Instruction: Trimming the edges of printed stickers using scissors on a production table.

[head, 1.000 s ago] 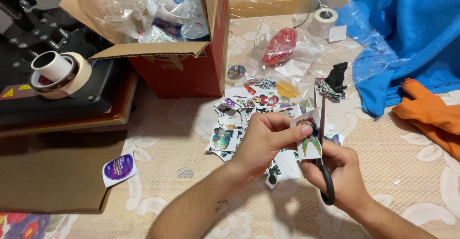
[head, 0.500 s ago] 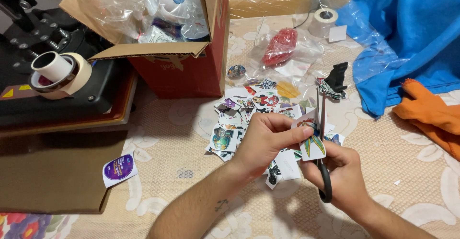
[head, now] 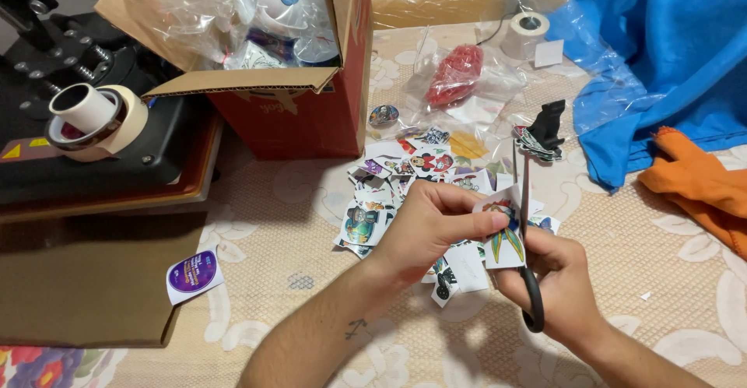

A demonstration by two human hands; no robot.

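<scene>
My left hand point(head: 424, 228) pinches a small white paper cutout point(head: 504, 236) printed with a colourful figure. My right hand point(head: 564, 287) grips black-handled scissors point(head: 527, 224), whose blades point away from me and run along the right edge of the cutout. Both hands hover just above a pile of several printed cutouts point(head: 405, 182) spread on the patterned beige cloth.
A red cardboard box point(head: 311, 112) stuffed with plastic wrap stands behind the pile. A black heat press point(head: 85, 154) with tape rolls point(head: 93, 119) on it is at left. Blue fabric point(head: 661, 53) and orange fabric point(head: 700, 186) lie at right. A round purple sticker point(head: 193, 273) lies near left.
The paper cutout has turned slightly in my left hand and the scissors have advanced a little along its edge. Nothing else has moved.
</scene>
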